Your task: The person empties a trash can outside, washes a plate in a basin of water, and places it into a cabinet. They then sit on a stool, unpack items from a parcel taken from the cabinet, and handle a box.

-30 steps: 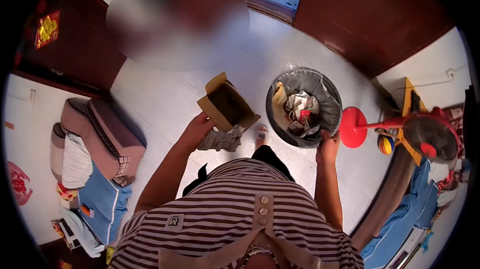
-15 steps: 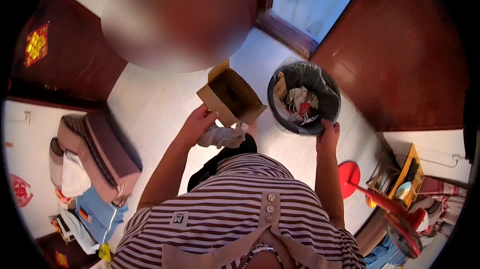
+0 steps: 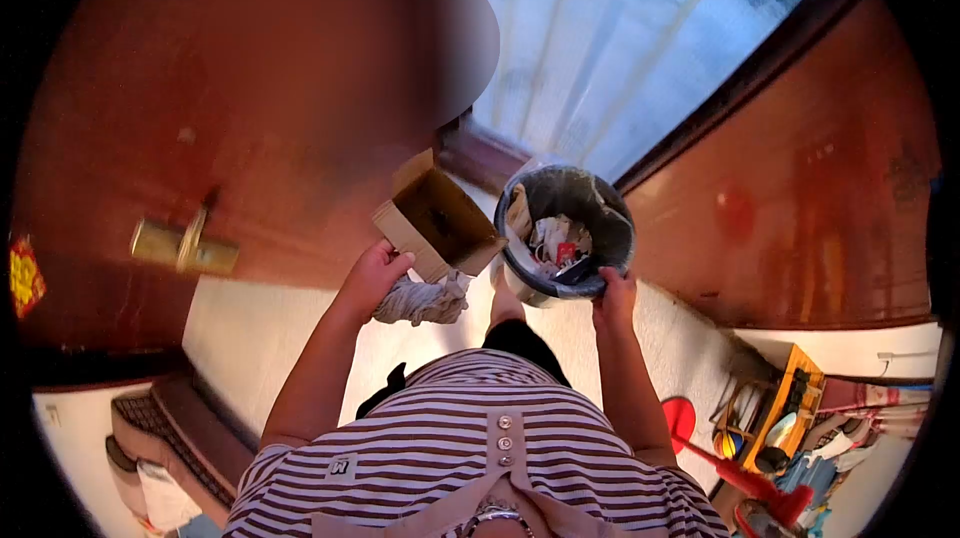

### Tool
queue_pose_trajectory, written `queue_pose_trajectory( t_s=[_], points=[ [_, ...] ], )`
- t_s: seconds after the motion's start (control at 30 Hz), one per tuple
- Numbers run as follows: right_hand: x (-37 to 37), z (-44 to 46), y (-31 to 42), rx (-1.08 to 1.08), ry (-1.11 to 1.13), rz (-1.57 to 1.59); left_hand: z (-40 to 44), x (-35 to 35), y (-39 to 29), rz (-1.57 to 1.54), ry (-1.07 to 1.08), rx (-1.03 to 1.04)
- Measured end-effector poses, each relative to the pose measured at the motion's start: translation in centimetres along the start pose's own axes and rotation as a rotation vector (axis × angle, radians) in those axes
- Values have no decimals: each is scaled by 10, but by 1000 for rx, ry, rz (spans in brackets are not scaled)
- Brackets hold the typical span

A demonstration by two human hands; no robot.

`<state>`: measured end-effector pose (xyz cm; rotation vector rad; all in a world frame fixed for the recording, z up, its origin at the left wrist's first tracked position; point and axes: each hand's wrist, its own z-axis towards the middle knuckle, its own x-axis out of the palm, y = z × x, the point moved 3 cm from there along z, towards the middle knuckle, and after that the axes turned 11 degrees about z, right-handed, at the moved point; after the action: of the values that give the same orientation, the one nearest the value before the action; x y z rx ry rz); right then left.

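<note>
An open cardboard box (image 3: pixel 425 238) and a crumpled greyish cloth or paper (image 3: pixel 425 300) are in my left hand (image 3: pixel 378 278), its fingers closed at the box's near left edge. My right hand (image 3: pixel 615 296) grips the rim of a dark, round trash bin (image 3: pixel 590 285) on its near right side. A clear plastic liner covers the bin's rim. Inside lie crumpled papers (image 3: pixel 550 235) and a red scrap (image 3: pixel 566 252). The box is just left of the bin, its open top facing up.
A doorway (image 3: pixel 560 48) opens ahead between a brown door with a metal handle (image 3: pixel 185 246) on the left and a brown panel (image 3: pixel 780 208) on the right. A sofa (image 3: pixel 190 438) is at lower left. A red fan stand (image 3: pixel 678 422) and wooden shelf (image 3: pixel 790 403) are at lower right.
The doorway and left door now appear much closer, and the sofa and fan have shifted lower in view. Both hands keep hold of the box, crumpled material and bin.
</note>
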<state>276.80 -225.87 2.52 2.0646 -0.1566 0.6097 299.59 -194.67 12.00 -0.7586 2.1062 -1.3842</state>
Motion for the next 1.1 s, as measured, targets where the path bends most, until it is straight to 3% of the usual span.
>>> queue_pose_trajectory(
  t_s=[0.1,0.17,0.23,0.3,0.4,0.5,0.53,0.57,0.67,0.8,0.83,0.87,0.93,1.0,1.1],
  points=[
    [4,0,-13,14,116,-68,-38,-6,-5,-21,-27,9],
    [-65,11,-18,-72,-76,-220,-32,50,31,104,125,-67],
    [-41,5,-29,-48,-63,-300,-18,48,28,-29,180,-9],
    [-89,21,-29,-7,-63,-335,-19,113,48,-27,190,50],
    [-114,101,-1,-80,-79,-341,50,206,1,-55,330,22],
    [-95,143,-9,-113,69,-442,65,227,-64,-18,385,92],
    [-84,141,-17,-161,86,-241,70,233,-70,-43,395,77],
    [-68,140,-31,-206,99,-39,80,230,-75,-67,406,62],
    [-19,125,-63,-119,61,-280,99,171,-91,94,269,154],
    [13,77,-85,-12,-4,-126,102,81,-66,-248,-60,12],
    [8,75,-89,74,45,-84,103,60,-65,-325,-185,-10],
    [-1,70,-92,43,2,2,105,43,-56,-323,-198,-17],
    [-45,55,-89,-11,-79,132,94,10,-29,-480,-389,195],
    [-106,40,-73,-69,-149,197,82,-13,2,-506,-460,212],
    [-152,46,-42,-212,-295,295,58,-40,-7,-501,-593,293]
  ],
)
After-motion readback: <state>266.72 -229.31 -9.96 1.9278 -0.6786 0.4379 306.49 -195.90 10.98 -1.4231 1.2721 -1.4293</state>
